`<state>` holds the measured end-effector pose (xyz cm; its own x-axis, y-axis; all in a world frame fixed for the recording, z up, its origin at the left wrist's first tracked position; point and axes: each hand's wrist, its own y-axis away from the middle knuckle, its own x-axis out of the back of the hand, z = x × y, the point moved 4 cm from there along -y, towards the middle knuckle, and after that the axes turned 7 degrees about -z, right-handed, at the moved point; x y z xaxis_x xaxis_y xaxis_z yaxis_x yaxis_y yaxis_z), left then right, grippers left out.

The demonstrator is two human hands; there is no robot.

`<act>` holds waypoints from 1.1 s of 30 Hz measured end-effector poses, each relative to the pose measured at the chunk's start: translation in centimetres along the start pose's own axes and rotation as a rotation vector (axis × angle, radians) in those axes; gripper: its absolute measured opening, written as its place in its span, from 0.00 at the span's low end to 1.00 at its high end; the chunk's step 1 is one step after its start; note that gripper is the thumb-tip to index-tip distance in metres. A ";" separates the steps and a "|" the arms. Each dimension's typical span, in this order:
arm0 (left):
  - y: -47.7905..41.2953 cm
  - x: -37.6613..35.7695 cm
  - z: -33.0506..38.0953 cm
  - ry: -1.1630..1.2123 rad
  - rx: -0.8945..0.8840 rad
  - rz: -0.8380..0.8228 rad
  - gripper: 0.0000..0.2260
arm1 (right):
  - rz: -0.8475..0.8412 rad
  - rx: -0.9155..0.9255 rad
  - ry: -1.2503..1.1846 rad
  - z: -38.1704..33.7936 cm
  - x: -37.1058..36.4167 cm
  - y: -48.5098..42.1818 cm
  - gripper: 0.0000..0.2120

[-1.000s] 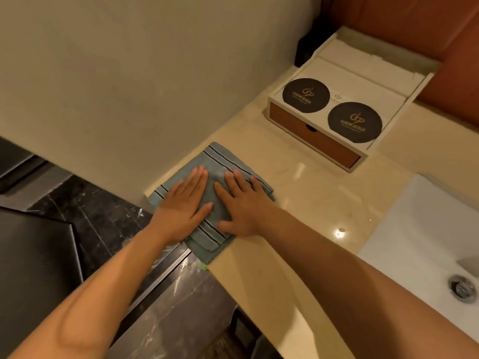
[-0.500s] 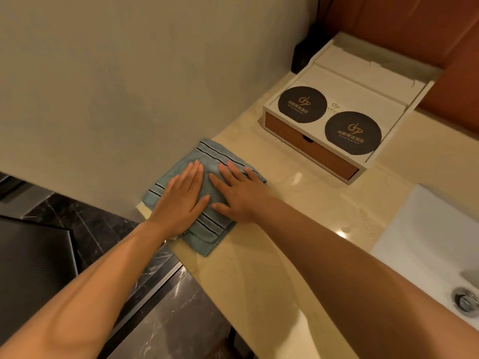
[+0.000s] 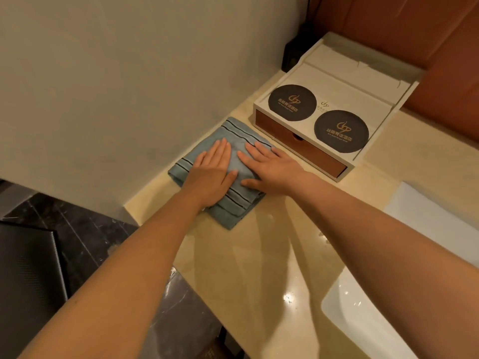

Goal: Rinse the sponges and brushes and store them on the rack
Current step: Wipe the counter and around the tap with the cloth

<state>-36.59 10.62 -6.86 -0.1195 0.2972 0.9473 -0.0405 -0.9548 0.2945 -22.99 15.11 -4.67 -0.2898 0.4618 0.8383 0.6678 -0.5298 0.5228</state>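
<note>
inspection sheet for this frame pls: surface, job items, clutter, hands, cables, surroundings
Surface: beige stone counter, glossy, with a few small bright glints near the basin.
Job's things: no sponges, brushes or rack seen; a folded blue striped towel lies flat near the counter's left edge.
Clutter: white tray box with a brown drawer front, two round black coasters on top.
Hands: left hand and right hand both open, palms flat on the towel, side by side.
Cables: nothing seen for certain; a dark object sits in the corner behind the box.
Surroundings: plain wall at left, brown panel behind, white basin at right, dark marble floor below.
</note>
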 end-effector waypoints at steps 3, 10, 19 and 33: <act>-0.3 0.0 1.6 0.005 0.007 0.003 0.27 | -0.006 -0.037 -0.009 1.0 -0.1 0.9 0.33; -0.2 -0.8 4.4 0.004 -0.002 0.017 0.28 | -0.018 -0.097 0.004 1.9 -1.2 3.4 0.33; 3.3 -2.7 7.9 -0.017 -0.084 0.166 0.28 | -0.005 -0.133 -0.020 2.1 -4.2 8.1 0.33; 15.1 -7.1 17.9 0.009 -0.178 0.029 0.30 | 0.106 -0.157 -0.306 -0.3 -13.7 22.5 0.36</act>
<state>-18.56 -6.00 -6.88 -0.1325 0.2703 0.9536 -0.2118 -0.9476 0.2391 -4.18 -3.36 -4.37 0.0102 0.5775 0.8163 0.5625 -0.6782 0.4728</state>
